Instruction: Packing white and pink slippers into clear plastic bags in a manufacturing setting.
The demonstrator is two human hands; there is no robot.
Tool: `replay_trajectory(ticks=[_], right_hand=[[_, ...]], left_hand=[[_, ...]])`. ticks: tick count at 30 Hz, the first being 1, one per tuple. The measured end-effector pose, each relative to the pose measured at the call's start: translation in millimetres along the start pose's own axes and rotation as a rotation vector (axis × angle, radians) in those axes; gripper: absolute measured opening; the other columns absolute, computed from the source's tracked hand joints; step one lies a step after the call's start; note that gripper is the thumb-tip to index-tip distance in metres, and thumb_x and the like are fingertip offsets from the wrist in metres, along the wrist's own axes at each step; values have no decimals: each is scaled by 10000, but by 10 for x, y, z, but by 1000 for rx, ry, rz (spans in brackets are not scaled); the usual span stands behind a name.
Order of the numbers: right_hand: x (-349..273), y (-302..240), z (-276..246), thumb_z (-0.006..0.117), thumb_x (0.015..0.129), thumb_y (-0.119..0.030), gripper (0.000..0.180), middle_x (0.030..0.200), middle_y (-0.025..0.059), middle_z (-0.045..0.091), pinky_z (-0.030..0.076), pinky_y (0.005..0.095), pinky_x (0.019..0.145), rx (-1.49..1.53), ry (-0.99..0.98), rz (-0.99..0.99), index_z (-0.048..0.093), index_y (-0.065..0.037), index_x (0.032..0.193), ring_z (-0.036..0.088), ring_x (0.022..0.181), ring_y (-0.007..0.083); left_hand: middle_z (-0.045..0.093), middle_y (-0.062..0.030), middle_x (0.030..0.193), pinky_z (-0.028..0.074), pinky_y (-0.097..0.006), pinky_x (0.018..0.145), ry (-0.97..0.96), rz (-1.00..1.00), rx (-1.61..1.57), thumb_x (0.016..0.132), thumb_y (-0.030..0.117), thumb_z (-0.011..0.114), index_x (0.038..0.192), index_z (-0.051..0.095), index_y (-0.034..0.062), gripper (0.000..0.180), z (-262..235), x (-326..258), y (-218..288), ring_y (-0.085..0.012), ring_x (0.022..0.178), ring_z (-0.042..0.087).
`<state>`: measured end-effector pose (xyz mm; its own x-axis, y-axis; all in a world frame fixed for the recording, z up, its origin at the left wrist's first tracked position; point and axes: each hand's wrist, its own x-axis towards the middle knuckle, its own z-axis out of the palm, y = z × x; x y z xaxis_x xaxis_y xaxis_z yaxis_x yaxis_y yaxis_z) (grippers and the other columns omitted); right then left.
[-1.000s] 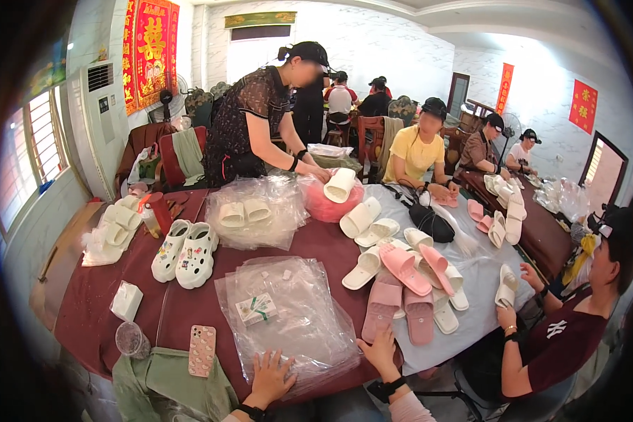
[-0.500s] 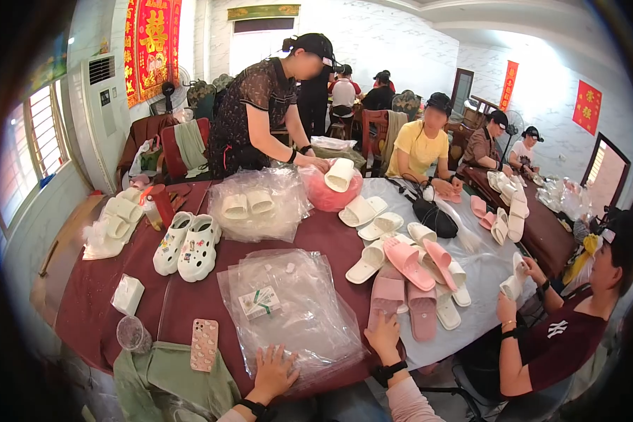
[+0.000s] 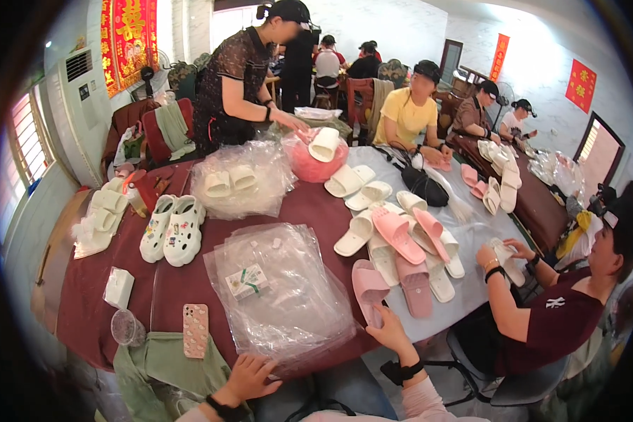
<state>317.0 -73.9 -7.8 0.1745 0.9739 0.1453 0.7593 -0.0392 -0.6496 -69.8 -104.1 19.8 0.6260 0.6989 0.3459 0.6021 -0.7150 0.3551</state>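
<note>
My right hand is closed round the near end of a dusty-pink slide slipper, at the edge of the slipper pile. My left hand lies open at the table's front edge, its fingertips by the lower edge of a stack of clear plastic bags. A white and green card shows on the bags. A matching pink slipper lies just right of the held one, among white slippers and lighter pink slippers.
White clogs, bagged white slippers, a phone, a plastic cup and a green cloth lie leftward. A person in maroon handles a white slipper at right. Another person stands across by a pink bag.
My right hand has shifted the pink slipper left, away from its match. My left hand has drawn back toward the table edge. The person at right has lowered the white slipper. The view has shifted.
</note>
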Motion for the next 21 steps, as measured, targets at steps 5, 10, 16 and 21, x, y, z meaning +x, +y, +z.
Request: replay_trajectory(ticks=[5,10,16,21], right_hand=[[-98,-26,-157,688,713,-197,713,1303,187,448,375,356,987,327,-343,-21,396,-34,1343,440,1208,307],[-210,49,-116,694,695,-216,732,1357,202,391,353,382,1009,449,-348,-11,395,-62,1345,391,1250,332],[-234,137,-143,710,623,-270,775,1346,237,386,344,471,1000,-102,-263,-138,421,-134,1329,397,1191,437],[-256,210,-119,723,617,-274,787,1349,242,378,360,476,986,-123,-261,-146,413,-132,1327,401,1179,439]], left_hand=[[606,-154,780,463,-340,706,-801,-492,-471,896,384,521,1025,610,123,305,-113,-1513,-464,-222,720,601],[543,-228,1186,415,-406,930,-1409,-727,-736,784,174,585,1252,497,6,505,-659,-2033,-182,-343,1092,515],[548,-224,1178,418,-403,925,-1361,-694,-700,784,180,586,1249,499,10,502,-632,-2048,-328,-336,1082,520],[553,-220,1171,421,-400,920,-1292,-686,-692,785,184,587,1247,502,12,500,-589,-2147,-328,-331,1074,525]])
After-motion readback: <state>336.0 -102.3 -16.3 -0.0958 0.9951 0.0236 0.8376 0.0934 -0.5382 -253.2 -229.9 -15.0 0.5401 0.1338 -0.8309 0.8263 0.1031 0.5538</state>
